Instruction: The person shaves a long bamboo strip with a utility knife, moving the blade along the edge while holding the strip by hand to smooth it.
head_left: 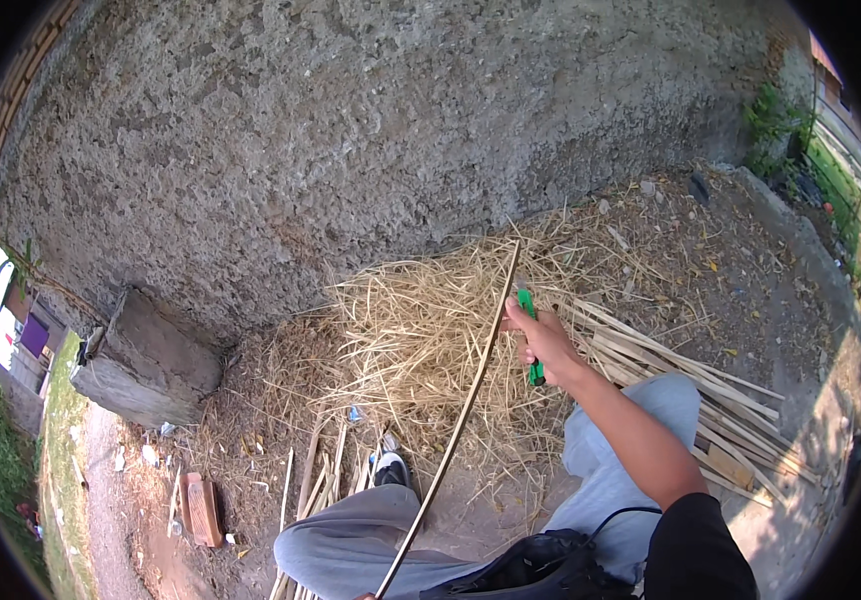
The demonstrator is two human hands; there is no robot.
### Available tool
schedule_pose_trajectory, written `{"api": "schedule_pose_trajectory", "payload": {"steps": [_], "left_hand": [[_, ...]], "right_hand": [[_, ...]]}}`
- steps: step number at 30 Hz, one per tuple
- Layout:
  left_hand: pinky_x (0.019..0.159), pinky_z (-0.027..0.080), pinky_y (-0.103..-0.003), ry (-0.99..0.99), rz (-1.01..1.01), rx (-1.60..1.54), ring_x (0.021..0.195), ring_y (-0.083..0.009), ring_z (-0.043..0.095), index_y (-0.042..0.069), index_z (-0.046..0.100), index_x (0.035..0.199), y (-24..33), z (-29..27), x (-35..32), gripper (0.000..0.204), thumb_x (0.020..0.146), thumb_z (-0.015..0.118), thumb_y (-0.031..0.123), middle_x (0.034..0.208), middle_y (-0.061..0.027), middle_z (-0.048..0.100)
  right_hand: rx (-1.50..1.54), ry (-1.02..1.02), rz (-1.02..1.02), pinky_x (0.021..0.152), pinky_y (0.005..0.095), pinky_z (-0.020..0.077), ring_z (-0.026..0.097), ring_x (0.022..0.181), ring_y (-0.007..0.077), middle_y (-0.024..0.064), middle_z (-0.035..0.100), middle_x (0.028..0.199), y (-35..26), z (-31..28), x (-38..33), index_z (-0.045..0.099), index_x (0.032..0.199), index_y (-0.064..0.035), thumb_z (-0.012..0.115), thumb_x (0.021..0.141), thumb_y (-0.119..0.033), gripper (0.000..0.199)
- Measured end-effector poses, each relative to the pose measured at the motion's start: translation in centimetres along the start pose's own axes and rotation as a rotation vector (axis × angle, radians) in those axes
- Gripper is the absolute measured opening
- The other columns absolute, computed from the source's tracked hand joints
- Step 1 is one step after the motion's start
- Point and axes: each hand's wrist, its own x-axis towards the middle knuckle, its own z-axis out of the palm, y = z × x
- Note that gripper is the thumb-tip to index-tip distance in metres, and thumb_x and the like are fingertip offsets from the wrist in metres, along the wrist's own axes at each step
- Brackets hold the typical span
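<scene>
A long, thin bamboo strip (462, 420) slants across the view, its far tip in front of the shavings and its near end at the lower edge. In my right hand (547, 342) is a green utility knife (535, 372), held upright with the fingers closed round it. The thumb and fingertips of that hand also meet the strip, pinching it beside the knife. Only a sliver of my left hand (366, 597) shows, at the near end of the strip, and it appears closed on it. The rest of that hand is cut off.
A heap of pale shavings (430, 340) lies against the rough wall (350, 130). Split strips (725, 420) are stacked at right, with more strips (325, 470) by my shoe (390, 472). At left are a concrete block (155, 355) and a red brick (202, 510).
</scene>
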Motion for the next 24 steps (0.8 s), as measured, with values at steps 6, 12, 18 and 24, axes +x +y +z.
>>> {"api": "schedule_pose_trajectory", "payload": {"steps": [6,12,18,24], "left_hand": [[0.053,0.046,-0.037,-0.159,-0.042,0.144,0.054,-0.0226,0.056,0.005,0.062,0.085,1.8,-0.9,2.3,0.054,0.100,0.040,0.052,0.059,-0.0047,0.056],[0.069,0.053,-0.047,0.286,0.545,1.046,0.079,-0.0437,0.066,0.003,0.060,0.109,8.6,0.4,5.7,0.051,0.092,0.056,0.051,0.079,-0.0200,0.069],[0.056,0.049,-0.032,0.059,0.581,0.711,0.065,-0.0230,0.066,-0.001,0.050,0.114,11.3,4.5,14.2,0.041,0.098,0.055,0.037,0.084,-0.0151,0.066],[0.059,0.053,-0.038,0.022,0.505,0.581,0.068,-0.0306,0.070,-0.004,0.045,0.125,12.9,7.4,19.0,0.051,0.091,0.067,0.026,0.085,-0.0192,0.070]], "right_hand": [[0.117,0.023,-0.019,0.042,0.0229,0.0285,0.034,0.043,0.0035,-0.0070,0.042,0.058,0.0,-1.1,0.8,0.060,0.094,-0.0033,0.067,0.092,-0.014,0.013],[0.114,0.031,-0.027,0.042,0.0227,0.0288,0.037,0.043,0.0036,-0.0059,0.048,0.061,-0.7,-1.4,0.7,0.065,0.093,-0.0029,0.069,0.091,-0.015,0.013],[0.121,0.070,-0.019,0.042,0.0229,0.0294,0.038,0.043,0.0039,-0.0043,0.051,0.064,-1.1,-1.7,0.7,0.065,0.093,-0.0019,0.070,0.090,-0.015,0.014],[0.130,0.075,-0.015,0.042,0.0228,0.0299,0.038,0.043,0.0041,-0.0042,0.051,0.063,-1.5,-1.5,0.8,0.065,0.094,-0.0012,0.071,0.089,-0.013,0.015]]}}
